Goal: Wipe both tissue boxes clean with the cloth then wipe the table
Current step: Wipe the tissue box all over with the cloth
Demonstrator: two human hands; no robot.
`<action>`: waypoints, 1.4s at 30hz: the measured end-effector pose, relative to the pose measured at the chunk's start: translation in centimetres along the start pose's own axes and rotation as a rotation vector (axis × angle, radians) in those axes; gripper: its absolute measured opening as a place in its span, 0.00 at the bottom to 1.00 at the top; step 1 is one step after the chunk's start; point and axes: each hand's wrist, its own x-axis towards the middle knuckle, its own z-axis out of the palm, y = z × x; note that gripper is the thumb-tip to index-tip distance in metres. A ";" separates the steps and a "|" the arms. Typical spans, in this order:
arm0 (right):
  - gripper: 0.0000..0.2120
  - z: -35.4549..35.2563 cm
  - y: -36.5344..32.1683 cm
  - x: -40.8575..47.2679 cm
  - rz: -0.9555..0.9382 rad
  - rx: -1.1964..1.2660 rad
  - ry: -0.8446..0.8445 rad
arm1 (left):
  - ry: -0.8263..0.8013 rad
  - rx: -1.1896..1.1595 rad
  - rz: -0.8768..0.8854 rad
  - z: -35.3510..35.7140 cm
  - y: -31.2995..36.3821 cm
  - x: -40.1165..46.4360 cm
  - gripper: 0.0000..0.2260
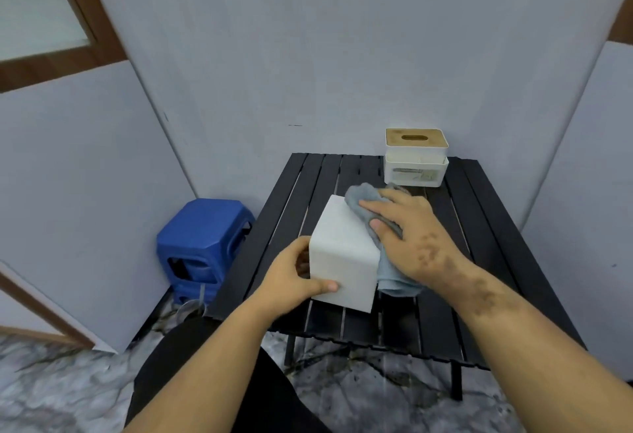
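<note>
A plain white tissue box (339, 251) stands tilted on the black slatted table (479, 261). My left hand (291, 278) grips its near left corner, thumb on the front face. My right hand (407, 230) presses a grey-blue cloth (390, 278) flat against the box's right side; the cloth drapes over the top edge and down to the table. A second tissue box (416, 158), white with a wooden slotted lid, sits at the table's far right edge, apart from both hands.
A blue plastic stool (202, 244) stands left of the table in the corner. Grey walls close in behind and on both sides. The floor below is marbled grey, and my dark-trousered leg (191, 357) is at the table's near left.
</note>
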 end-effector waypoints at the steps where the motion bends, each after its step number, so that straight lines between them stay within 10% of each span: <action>1: 0.17 0.3 0.1 -0.1 0.016 0.005 -0.004 | 0.026 -0.040 0.018 0.3 -0.2 -0.1 0.29; 29: 0.22 -4.7 8.0 -9.3 0.134 0.518 0.270 | -0.056 0.345 0.193 6.7 5.5 0.7 0.27; 42: 0.19 -3.2 7.3 -10.0 0.124 0.175 0.087 | -0.096 0.373 0.258 6.4 4.5 0.5 0.31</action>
